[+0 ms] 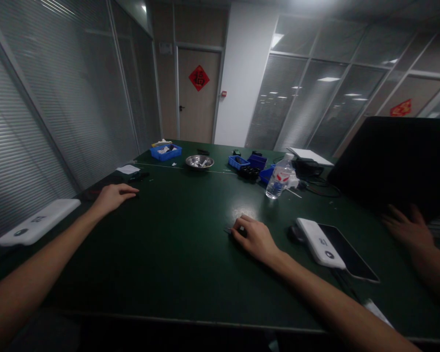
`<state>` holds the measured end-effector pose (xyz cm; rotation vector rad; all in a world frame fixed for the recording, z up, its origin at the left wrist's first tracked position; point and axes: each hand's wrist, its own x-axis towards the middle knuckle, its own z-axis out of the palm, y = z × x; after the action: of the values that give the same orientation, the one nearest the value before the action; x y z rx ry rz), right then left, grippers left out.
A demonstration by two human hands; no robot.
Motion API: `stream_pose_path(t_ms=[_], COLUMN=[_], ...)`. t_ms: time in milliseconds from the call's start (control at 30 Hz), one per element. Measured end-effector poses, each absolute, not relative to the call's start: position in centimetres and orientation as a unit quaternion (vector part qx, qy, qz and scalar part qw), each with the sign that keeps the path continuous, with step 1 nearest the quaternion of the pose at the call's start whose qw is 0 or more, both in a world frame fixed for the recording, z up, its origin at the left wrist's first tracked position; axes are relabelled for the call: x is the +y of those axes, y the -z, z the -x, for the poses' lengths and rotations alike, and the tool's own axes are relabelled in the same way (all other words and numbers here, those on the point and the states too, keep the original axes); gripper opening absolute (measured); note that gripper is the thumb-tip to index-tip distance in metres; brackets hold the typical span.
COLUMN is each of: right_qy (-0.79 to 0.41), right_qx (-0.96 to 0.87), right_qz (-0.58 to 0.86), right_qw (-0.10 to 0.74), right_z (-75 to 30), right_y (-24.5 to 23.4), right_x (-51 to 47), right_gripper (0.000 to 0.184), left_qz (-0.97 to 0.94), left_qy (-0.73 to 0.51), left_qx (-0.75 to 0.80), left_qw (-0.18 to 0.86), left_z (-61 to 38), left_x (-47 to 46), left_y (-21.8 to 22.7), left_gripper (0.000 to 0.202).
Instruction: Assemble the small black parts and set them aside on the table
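Observation:
On the left of the dark green table [176, 264], my left hand [112, 199] has its thumb and fingers pinched together. Something small and dark may be at the fingertips, but I cannot make it out. My right hand [252, 237] rests near the middle, fingers curled closed around a small, mostly hidden thing. A thin, pale, metal-looking tip [227, 230] sticks out to the left of those fingers. Right of my right wrist lie a white power bank [319, 243] and a dark-screened phone [348, 252]. Another white power bank [40, 222] is beside my left forearm.
A clear water bottle [279, 177] stands beyond my right hand. Farther back are a metal bowl [199, 162], a blue tray [166, 152] and a small blue basket [238, 162]. At right, another person's hand [410, 227] is beside a large black panel [396, 161].

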<state>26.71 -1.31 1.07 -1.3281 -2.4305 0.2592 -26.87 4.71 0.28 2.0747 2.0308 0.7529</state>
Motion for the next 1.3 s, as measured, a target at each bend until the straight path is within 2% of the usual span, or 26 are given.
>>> stream_pose_path(t_ms=[267, 833, 1100, 1300], right_qy=[-0.092, -0.097, -0.097, -0.096], right_qx=[-0.859, -0.859, -0.859, -0.860], right_qz=[0.468, 0.471, 0.473, 0.473], right_qw=[0.183, 0.176, 0.172, 0.164], right_z=[-26.7, -26.7, -26.7, -26.6], right_y=[-1.1, -1.1, -1.2, -1.3], right_x=[-1.3, -1.2, -1.3, -1.4], right_gripper=[0.012, 0.012, 0.014, 0.013], left_qz=[-0.710, -0.754, -0.762, -0.751], left_qy=[-0.236, -0.201, -0.171, -0.159], left_qx=[0.662, 0.624, 0.622, 0.640], left_qw=[0.039, -0.040, -0.051, -0.022], left_z=[26.9, 27.7, 26.2, 25.1], left_x=[4.5, 5.7, 5.0, 4.9], left_y=[-0.2, 1.7, 0.9, 0.2], left_gripper=[0.027, 0.039, 0.039, 0.039])
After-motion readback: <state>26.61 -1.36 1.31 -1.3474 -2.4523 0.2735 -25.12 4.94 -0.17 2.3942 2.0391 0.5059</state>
